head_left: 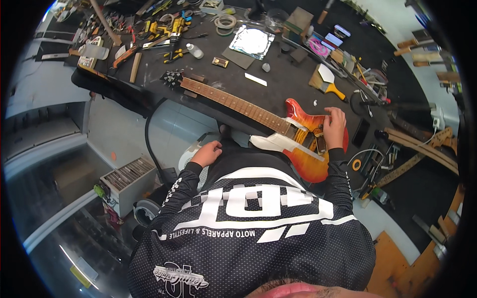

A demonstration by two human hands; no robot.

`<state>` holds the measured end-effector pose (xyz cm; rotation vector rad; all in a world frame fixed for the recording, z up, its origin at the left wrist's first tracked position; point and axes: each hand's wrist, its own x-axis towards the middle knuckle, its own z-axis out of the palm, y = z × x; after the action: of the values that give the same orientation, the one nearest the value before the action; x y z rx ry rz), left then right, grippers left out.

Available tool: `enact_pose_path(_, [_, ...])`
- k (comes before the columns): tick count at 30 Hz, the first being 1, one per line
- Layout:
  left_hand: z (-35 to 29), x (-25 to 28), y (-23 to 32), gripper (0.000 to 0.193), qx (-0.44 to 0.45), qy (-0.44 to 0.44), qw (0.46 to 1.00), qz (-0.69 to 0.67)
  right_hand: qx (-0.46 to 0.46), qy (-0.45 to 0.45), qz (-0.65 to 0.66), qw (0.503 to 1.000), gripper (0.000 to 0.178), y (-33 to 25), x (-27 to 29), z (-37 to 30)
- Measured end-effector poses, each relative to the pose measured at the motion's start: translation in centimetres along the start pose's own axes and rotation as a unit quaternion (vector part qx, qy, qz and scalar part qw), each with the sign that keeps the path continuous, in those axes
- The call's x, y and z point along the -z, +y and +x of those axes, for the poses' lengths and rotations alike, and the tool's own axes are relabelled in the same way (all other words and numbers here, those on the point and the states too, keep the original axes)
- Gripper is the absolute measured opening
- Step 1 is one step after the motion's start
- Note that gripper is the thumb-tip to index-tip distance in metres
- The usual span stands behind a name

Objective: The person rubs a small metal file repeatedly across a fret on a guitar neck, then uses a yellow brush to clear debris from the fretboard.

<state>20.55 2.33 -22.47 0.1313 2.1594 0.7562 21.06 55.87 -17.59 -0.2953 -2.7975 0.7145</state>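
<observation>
An electric guitar with a red-to-yellow sunburst body [308, 166] lies along the near edge of the dark workbench [226, 64]. Its fretted neck [238, 105] points to the far left, up to the dark headstock [172, 78]. White masking strips [278, 143] cover parts of the body by the neck joint. My right hand [335, 128] rests on the body beside the pickup area, its fingers laid over the surface with nothing visible in them. Away from the guitar, my left hand [207, 154] lies low by my leg, loosely bent and holding nothing I can see.
Small wooden blocks [191, 94] sit by the upper neck. Farther back are a yellow-black drill [175, 38], a small bottle [195, 50], a foil sheet [252, 41] and a yellow-handled brush [334, 89]. A phone [360, 133] lies right of the guitar; a drawer cabinet [128, 174] stands lower left.
</observation>
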Motion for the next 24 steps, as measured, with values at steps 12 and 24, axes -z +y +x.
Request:
enact_pose_path(12, [-2.1, 0.4, -3.3, 0.036, 0.055, 0.009, 0.996, -0.064, 0.09, -0.013, 0.095, 0.991, 0.026, -10.8, -8.9, 11.7])
enact_pose_path(24, [-2.5, 5.0, -8.4, 0.034, 0.078, 0.052, 0.99, -0.103, -0.145, -0.26, -0.15, 0.943, 0.119, -24.5, -24.8, 27.5])
